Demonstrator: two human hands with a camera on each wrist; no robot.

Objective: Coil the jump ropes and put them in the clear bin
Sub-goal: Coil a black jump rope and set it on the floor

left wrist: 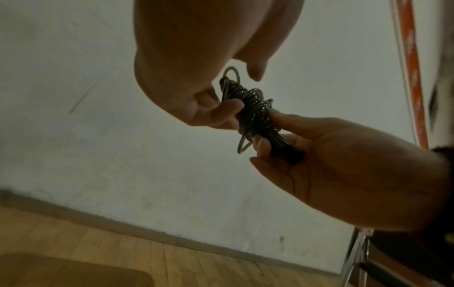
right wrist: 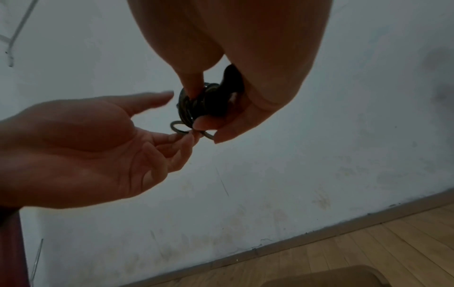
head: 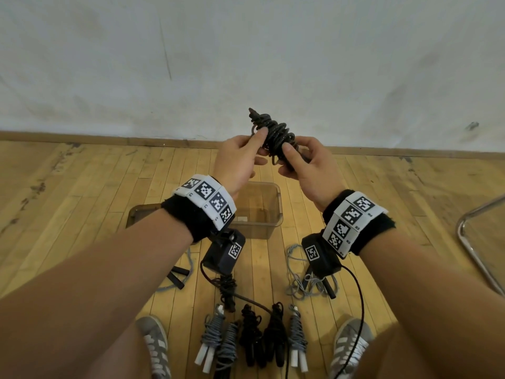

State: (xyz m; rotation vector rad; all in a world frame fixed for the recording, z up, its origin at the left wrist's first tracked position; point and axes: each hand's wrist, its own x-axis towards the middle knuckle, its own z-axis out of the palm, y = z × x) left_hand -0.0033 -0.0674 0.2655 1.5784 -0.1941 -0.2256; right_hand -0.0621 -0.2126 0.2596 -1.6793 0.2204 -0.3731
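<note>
I hold a dark jump rope, wound into a tight bundle, up at chest height in front of the wall. My left hand pinches the bundle's upper left side between thumb and fingers. In the right wrist view its fingers nip a loose loop under the jump rope. My right hand grips the lower end of the bundle, thumb on top. The left wrist view shows the jump rope between both hands. The clear bin stands on the floor below, and looks empty.
Several coiled ropes lie in a row between my shoes. Loose grey ropes lie at right and left. A flat brownish lid sits left of the bin. A metal chair leg stands at far right.
</note>
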